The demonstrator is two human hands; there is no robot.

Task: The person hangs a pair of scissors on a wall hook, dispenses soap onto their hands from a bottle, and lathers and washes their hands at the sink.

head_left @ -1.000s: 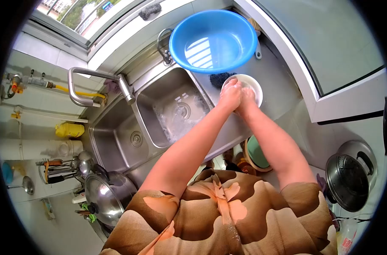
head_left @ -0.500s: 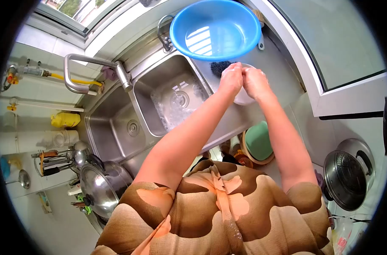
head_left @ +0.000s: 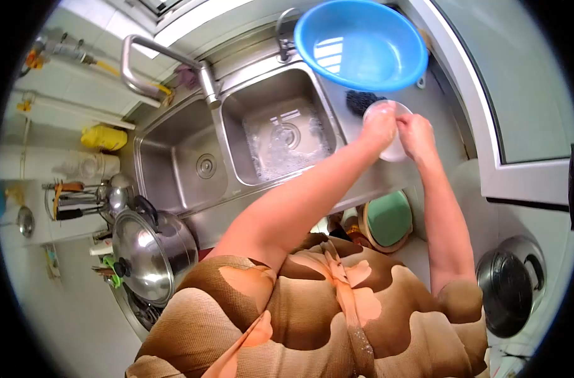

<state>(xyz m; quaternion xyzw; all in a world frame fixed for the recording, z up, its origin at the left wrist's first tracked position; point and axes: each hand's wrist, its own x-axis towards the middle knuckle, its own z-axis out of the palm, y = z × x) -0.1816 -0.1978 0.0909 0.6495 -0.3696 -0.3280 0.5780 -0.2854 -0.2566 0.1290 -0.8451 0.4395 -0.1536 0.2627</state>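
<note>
Both hands are together over a white bowl (head_left: 396, 151) on the steel counter right of the sink. My left hand (head_left: 380, 125) is soapy, its fingers curled, at the bowl's left side. Closed into a loose fist, my right hand (head_left: 418, 134) meets it from the right. Whatever lies between the fingers is hidden, and I cannot tell if they grip the bowl's rim. A dark scouring pad (head_left: 361, 101) lies just beyond my left hand. Behind it stands a large blue basin (head_left: 362, 79).
The right sink basin (head_left: 236, 135) holds suds around its drain. A tall faucet (head_left: 173, 58) arches over the left basin (head_left: 173, 170). A lidded steel pot (head_left: 149, 258) stands at lower left. At right are a window frame (head_left: 520, 179) and a dark-lidded pan (head_left: 507, 293).
The view has shifted, so the sink and basin sit further right. My hands have moved slightly apart, showing more of the white bowl between them.
</note>
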